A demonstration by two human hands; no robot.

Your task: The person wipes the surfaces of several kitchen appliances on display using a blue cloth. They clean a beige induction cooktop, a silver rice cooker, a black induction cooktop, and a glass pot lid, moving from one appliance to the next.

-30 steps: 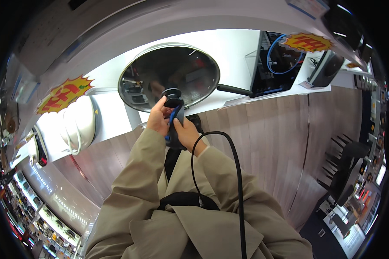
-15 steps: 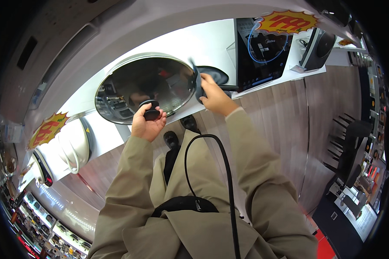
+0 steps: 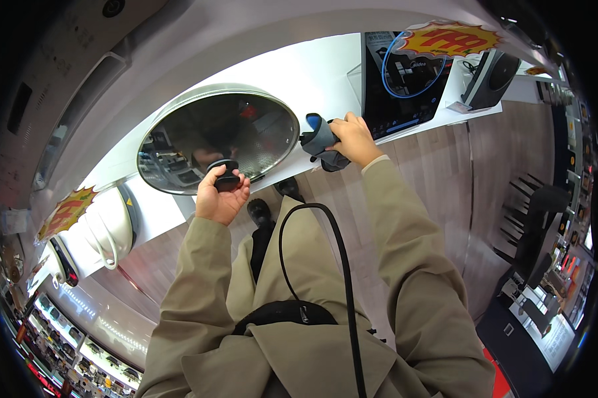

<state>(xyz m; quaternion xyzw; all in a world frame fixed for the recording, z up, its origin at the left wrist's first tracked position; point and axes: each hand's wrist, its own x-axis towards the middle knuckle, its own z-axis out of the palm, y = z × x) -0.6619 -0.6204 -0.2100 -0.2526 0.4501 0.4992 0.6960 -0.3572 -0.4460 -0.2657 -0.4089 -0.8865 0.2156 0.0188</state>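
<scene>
My left hand is closed around the black knob of a large round glass lid. The dark lid has a metal rim and mirrors the room; a fine dotted texture shows near its right side. Whether it rests on a pan, I cannot tell. Just right of the rim, my right hand grips a bunched grey-blue cloth, its fingers wrapped over the cloth's right side. A darker fold of it hangs below. The palm side of this hand is hidden.
The white counter carries a black glass panel with a blue ring, and a dark upright device beyond it. Leftward stand rounded white appliances. Price signs jut out above. A black cable hangs before my body.
My right hand and the cloth have moved right, away from the lid's rim, and the cloth is now more bunched. The lid and left hand sit slightly lower and further left in view.
</scene>
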